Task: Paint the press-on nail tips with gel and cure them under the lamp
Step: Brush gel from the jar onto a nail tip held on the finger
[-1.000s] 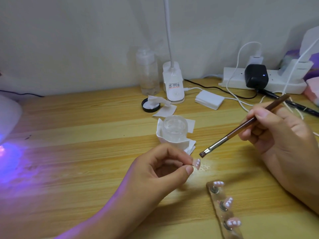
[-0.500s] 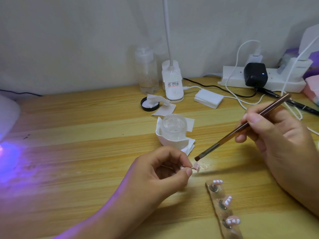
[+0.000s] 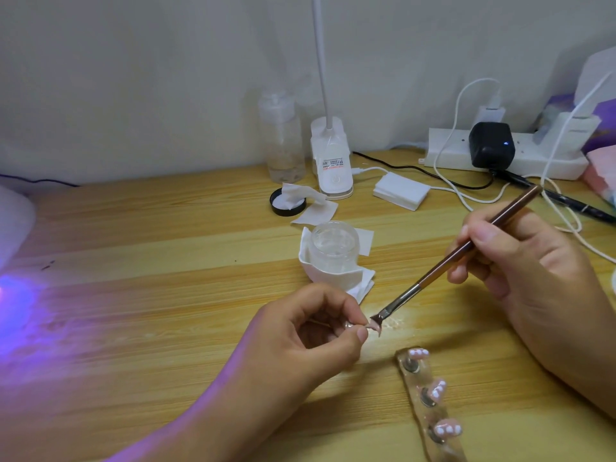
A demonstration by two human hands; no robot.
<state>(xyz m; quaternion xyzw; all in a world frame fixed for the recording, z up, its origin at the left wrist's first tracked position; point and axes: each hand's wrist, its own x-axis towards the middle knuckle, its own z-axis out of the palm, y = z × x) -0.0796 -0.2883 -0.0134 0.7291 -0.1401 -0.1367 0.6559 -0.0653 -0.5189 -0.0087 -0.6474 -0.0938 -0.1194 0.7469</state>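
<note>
My left hand (image 3: 310,331) pinches a small stand with a pink nail tip (image 3: 375,326) on its end, low over the wooden desk. My right hand (image 3: 520,265) grips a brown gel brush (image 3: 456,255) like a pen, and its flat bristles touch the held nail tip. A clear holder strip (image 3: 430,405) lies at the front right and carries three pink tips with white dots. An open jar of clear gel (image 3: 334,250) sits in a white dish just behind my left hand. The curing lamp (image 3: 13,225) glows purple at the left edge.
A clear bottle (image 3: 281,138), a white desk lamp base (image 3: 331,161), a black lid (image 3: 287,203) and white wipes stand near the wall. A power strip (image 3: 506,155) with plugs and trailing cables fills the back right corner. A white box (image 3: 401,194) lies in front of it.
My right hand has lowered the brush down and left until its bristles met the nail tip. My left hand has tilted the tip flatter and stayed in place.
</note>
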